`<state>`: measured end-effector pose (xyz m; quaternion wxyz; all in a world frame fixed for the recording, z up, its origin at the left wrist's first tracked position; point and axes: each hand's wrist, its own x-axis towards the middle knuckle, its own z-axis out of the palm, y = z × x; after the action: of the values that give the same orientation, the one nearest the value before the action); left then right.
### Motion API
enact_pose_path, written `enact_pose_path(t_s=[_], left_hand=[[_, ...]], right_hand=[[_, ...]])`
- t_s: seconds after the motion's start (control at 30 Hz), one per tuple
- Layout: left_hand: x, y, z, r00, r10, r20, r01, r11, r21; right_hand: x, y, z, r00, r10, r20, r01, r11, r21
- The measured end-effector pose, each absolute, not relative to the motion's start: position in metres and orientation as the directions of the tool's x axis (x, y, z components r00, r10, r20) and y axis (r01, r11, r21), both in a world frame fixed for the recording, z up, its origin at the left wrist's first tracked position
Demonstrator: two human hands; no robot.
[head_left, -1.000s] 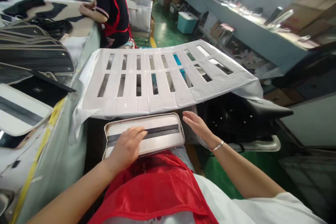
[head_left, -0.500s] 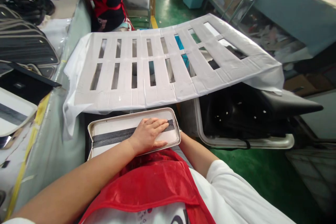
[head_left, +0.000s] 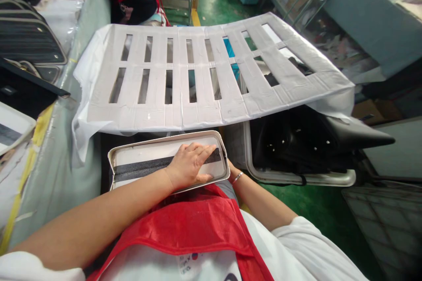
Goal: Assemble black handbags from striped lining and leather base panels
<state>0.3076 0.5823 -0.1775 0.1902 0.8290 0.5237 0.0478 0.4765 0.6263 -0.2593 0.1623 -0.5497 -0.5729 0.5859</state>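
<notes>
A shallow cream-white panel [head_left: 141,153] with raised edges and rounded corners rests across my lap, a dark grey strip [head_left: 141,169] running along its inside. My left hand [head_left: 188,166] lies flat inside it near the right end, fingers stretched over the strip and thumb apart. Only the wrist and heel of my right hand [head_left: 232,171] show at the panel's right edge; its fingers are hidden behind or under the panel.
A slotted, white-covered board [head_left: 201,114] spans the space ahead. A white bin [head_left: 306,178] with black material [head_left: 296,140] stands at right. Dark cases [head_left: 26,30] fill the left table, which has a yellow-taped edge [head_left: 28,171]. A co-worker [head_left: 138,4] is beyond.
The camera view has shifted slightly. The panel's right end sits a little higher, and more of my right wrist, with a bracelet, shows. My left hand stays flat on the panel.
</notes>
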Motion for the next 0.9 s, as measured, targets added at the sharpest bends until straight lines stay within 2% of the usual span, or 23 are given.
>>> enact_pose_path(t_s=[0.17,0.23,0.3,0.4,0.5,0.67,0.77,0.9], left_hand=[[0.308,0.584,-0.177,0.457,0.884,-0.104,0.834,-0.384,0.396],[0.307,0.584,-0.177,0.471,0.878,-0.089,0.825,-0.402,0.397],[0.307,0.585,-0.177,0.483,0.872,-0.079,0.817,-0.417,0.398],[0.306,0.585,-0.177,0.489,0.869,-0.072,0.812,-0.424,0.402],[0.304,0.584,-0.178,0.481,0.874,-0.062,0.811,-0.417,0.411],[0.303,0.583,-0.180,0.481,0.876,-0.042,0.805,-0.422,0.418],[0.303,0.582,-0.179,0.482,0.876,-0.031,0.804,-0.428,0.413],[0.304,0.582,-0.177,0.480,0.877,-0.038,0.807,-0.424,0.411]], right_hand=[[0.498,0.627,-0.222,-0.241,0.794,-0.558,0.420,-0.434,-0.797],[0.505,0.628,-0.199,-0.255,0.769,-0.586,0.489,-0.420,-0.764],[0.507,0.627,-0.178,-0.292,0.792,-0.537,0.663,-0.237,-0.710],[0.501,0.625,-0.160,-0.331,0.861,-0.387,0.873,0.123,-0.472],[0.493,0.620,-0.162,-0.325,0.893,-0.311,0.918,0.219,-0.331],[0.491,0.612,-0.175,-0.379,0.890,-0.253,0.912,0.312,-0.267],[0.494,0.613,-0.174,-0.403,0.861,-0.311,0.906,0.326,-0.270],[0.496,0.621,-0.166,-0.365,0.837,-0.407,0.918,0.252,-0.305]])
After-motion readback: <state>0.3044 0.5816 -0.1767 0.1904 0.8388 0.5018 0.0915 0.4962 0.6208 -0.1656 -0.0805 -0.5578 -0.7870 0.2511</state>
